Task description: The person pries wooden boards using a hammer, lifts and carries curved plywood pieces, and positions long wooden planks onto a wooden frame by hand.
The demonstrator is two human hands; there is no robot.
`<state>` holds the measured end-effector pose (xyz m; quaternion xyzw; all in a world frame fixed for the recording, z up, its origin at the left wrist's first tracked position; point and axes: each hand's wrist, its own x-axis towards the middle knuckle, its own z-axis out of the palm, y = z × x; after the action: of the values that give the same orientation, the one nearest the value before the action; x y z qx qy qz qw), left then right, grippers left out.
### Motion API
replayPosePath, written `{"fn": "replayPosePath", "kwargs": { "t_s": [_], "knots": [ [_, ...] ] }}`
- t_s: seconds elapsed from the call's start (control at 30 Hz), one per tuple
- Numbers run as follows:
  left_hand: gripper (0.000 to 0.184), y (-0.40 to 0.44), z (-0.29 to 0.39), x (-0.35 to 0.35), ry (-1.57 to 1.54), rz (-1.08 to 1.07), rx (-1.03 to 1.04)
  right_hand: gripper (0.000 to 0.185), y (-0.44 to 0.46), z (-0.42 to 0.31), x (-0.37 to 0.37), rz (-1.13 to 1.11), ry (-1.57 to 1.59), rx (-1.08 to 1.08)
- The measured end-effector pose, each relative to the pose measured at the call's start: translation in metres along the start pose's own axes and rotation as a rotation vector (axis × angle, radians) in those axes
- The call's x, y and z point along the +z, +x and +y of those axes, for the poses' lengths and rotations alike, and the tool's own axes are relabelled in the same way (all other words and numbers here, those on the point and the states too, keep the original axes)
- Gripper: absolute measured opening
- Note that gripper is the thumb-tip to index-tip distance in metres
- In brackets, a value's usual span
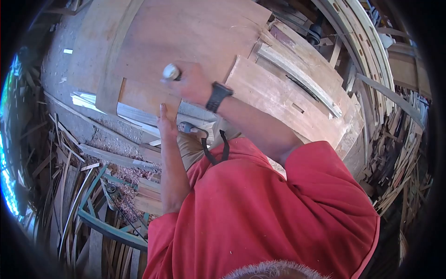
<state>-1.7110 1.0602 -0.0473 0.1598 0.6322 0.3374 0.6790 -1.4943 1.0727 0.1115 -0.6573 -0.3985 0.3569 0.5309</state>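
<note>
My right hand (pixel 194 83), with a dark watch on its wrist, is closed around a pale object with a rounded white end (pixel 171 72). Its kind I cannot make out. It is over a wide reddish-brown wooden panel (pixel 186 32). My left hand (pixel 167 123) grips the near edge of a small thin wooden board (pixel 147 95), one finger or thumb lying on its top face. The rest of that hand's fingers are hidden. This board lies against the wide panel, beside a paler wooden strip (pixel 110 74).
On the right rest another flat panel (pixel 265 93) with a small slot and a long wooden batten (pixel 299 76). Long curved timbers (pixel 357 42) stand beyond. Shavings and wood scraps cover the floor at left, near a green metal frame (pixel 111 235).
</note>
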Motion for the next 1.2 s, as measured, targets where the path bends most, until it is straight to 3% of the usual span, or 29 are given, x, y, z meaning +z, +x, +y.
{"fn": "replayPosePath", "kwargs": {
  "t_s": [0.07, 0.2, 0.27, 0.33, 0.53, 0.67, 0.77, 0.9, 1.0, 1.07, 1.1, 1.2],
  "knots": [
    [0.072, 0.005, -0.004, -0.002, -0.011, -0.002, -0.017, 0.022, -0.009, -0.004, 0.008, -0.076, -0.170, -0.056],
    [0.071, 0.012, -0.007, -0.010, -0.060, -0.053, -0.036, 0.020, -0.049, -0.024, -0.041, -0.040, -0.124, -0.170],
    [0.069, 0.010, -0.008, -0.012, -0.023, 0.001, -0.057, 0.020, -0.061, -0.033, -0.046, -0.072, 0.080, -0.023],
    [0.066, 0.008, 0.001, -0.002, -0.012, 0.058, -0.056, 0.021, -0.061, -0.032, -0.050, -0.074, -0.017, -0.111],
    [0.054, -0.009, 0.009, 0.006, -0.066, 0.013, 0.018, 0.023, -0.025, -0.007, -0.020, -0.132, 0.069, 0.104],
    [0.052, -0.001, 0.003, -0.004, -0.063, 0.032, -0.018, 0.024, 0.004, 0.008, -0.009, -0.067, -0.028, 0.091],
    [0.054, 0.011, -0.004, -0.013, -0.019, -0.067, 0.101, 0.023, 0.008, -0.001, -0.018, -0.120, -0.146, 0.072],
    [0.056, 0.011, -0.009, -0.017, -0.062, 0.021, -0.014, 0.021, 0.020, 0.013, 0.013, -0.124, -0.012, 0.128],
    [0.058, 0.009, -0.001, -0.001, -0.093, 0.042, 0.009, 0.015, -0.039, -0.035, -0.025, -0.228, 0.028, 0.112],
    [0.059, 0.003, 0.001, 0.001, -0.086, 0.082, 0.033, 0.013, -0.075, -0.034, -0.060, -0.173, 0.042, 0.118],
    [0.059, 0.006, 0.002, 0.001, -0.062, 0.106, 0.000, 0.013, -0.076, -0.041, -0.056, -0.191, -0.002, -0.005],
    [0.056, 0.013, -0.004, -0.001, -0.031, 0.097, 0.007, 0.015, -0.093, -0.029, -0.060, -0.168, 0.059, -0.081]
  ]
}}
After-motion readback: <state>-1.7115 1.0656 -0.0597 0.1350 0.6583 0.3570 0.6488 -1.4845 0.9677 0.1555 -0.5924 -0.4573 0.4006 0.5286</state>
